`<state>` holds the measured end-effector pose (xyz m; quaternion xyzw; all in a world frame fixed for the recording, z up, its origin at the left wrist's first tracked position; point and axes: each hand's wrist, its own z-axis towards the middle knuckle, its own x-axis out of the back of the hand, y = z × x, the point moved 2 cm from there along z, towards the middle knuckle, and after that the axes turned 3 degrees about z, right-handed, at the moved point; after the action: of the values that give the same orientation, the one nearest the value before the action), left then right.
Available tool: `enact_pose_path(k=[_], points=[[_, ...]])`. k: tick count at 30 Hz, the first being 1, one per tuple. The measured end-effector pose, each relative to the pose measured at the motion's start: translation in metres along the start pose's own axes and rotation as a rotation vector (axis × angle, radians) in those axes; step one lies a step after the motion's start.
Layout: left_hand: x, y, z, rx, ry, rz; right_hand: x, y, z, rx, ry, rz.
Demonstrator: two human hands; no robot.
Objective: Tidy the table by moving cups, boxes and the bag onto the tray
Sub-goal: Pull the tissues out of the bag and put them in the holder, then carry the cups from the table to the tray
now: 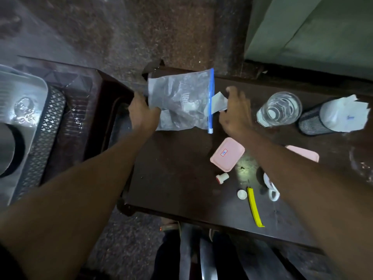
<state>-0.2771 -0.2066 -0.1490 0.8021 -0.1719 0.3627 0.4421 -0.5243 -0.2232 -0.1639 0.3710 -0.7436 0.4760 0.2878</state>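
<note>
At the far left corner of the dark table (177, 178): a clear zip bag (179, 102) with a blue seal strip, gripped at its left edge by the left hand (141, 113), fingers curled round the plastic. Right hand (236, 112) at the seal side, fingers touching a pale slip of paper (217, 103) poking from the bag's mouth; whether pinching it or only resting against it, impossible to tell. Bag roughly flat, possibly just lifted off the tabletop; long axis running left to right, mouth and blue strip pointing toward the table's right side, closed bottom toward the left edge.

Off the left edge, on a separate stand: a silver tray (22, 93), holding something dark and round, too cropped to name.

Task judged barely begun. Left on the table: a clear glass cup (280, 109) near the far edge, a pink box (227, 154) toward the middle, a second pink box (302, 155) partly hidden by the right forearm, and a white mug (271, 190) near the front edge. Bag likely first in line for the tray.
</note>
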Motion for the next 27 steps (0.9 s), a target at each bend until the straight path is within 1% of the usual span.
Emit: enact_pose_path(k=[2,6,9,11,13,14,16,17,19,23,25,27], points=[[0.0,0.0,0.001,-0.002,0.003,-0.036,0.001,-0.003,0.0,0.0,0.0,0.031],[0.001,0.0,0.002,-0.033,0.003,-0.032,0.002,-0.019,-0.004,0.0,0.016,0.318],[0.002,0.001,0.001,-0.057,-0.002,-0.02,-0.004,-0.03,-0.005,0.012,0.002,0.435],[0.002,0.002,-0.001,-0.069,-0.005,0.001,-0.004,-0.029,-0.005,-0.017,0.08,0.451],[0.002,0.001,-0.002,-0.067,-0.006,0.007,0.0,-0.023,-0.004,-0.046,0.203,0.36],[0.002,0.001,-0.003,-0.06,-0.007,0.004,0.001,-0.019,-0.003,-0.058,0.213,0.291],[0.002,0.0,-0.005,-0.044,-0.007,-0.014,0.0,-0.012,-0.004,-0.053,0.144,0.196],[0.002,-0.001,-0.007,-0.038,-0.005,-0.023,-0.001,-0.01,-0.006,-0.041,0.108,0.191],[0.002,-0.002,-0.01,-0.027,0.006,-0.044,-0.004,-0.01,-0.01,-0.025,0.07,0.255],[0.003,-0.008,-0.019,0.02,0.03,-0.131,-0.007,-0.016,-0.016,0.007,0.034,0.513],[0.001,-0.015,-0.027,0.061,0.055,-0.159,-0.007,-0.019,-0.016,0.033,0.009,0.547],[-0.004,-0.022,-0.04,0.107,0.093,-0.196,-0.006,-0.022,-0.017,0.06,-0.041,0.53]])
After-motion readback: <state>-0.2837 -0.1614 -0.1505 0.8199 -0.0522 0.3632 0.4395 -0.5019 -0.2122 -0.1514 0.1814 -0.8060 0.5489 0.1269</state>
